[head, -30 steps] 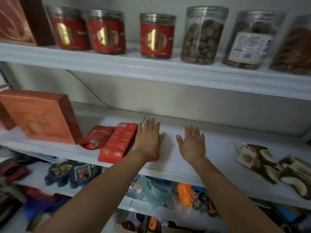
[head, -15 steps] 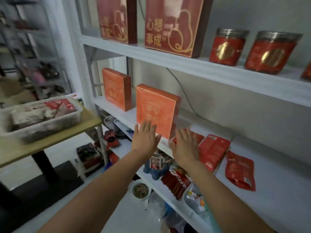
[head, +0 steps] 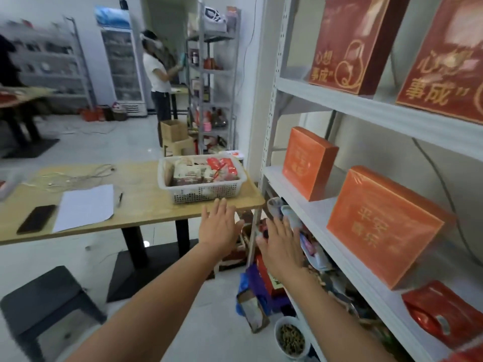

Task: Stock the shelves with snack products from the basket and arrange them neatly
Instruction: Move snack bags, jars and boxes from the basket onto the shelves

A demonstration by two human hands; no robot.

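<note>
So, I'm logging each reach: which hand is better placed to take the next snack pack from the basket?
Probably the left hand: open and empty, it hovers just below the white basket on the table. The right hand, also empty, sits nearer the shelf.

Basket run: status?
Left hand and right hand open, empty, short of basket. Basket stocked, on table. Path clear.

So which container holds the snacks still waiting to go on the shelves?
Look at the wooden table left of the white shelving. At its far right corner stands a white plastic basket with perforated sides, heaped with pale and red snack packets. The paper, phone and cables elsewhere on the table all lie flat; only the basket stands up.
</note>
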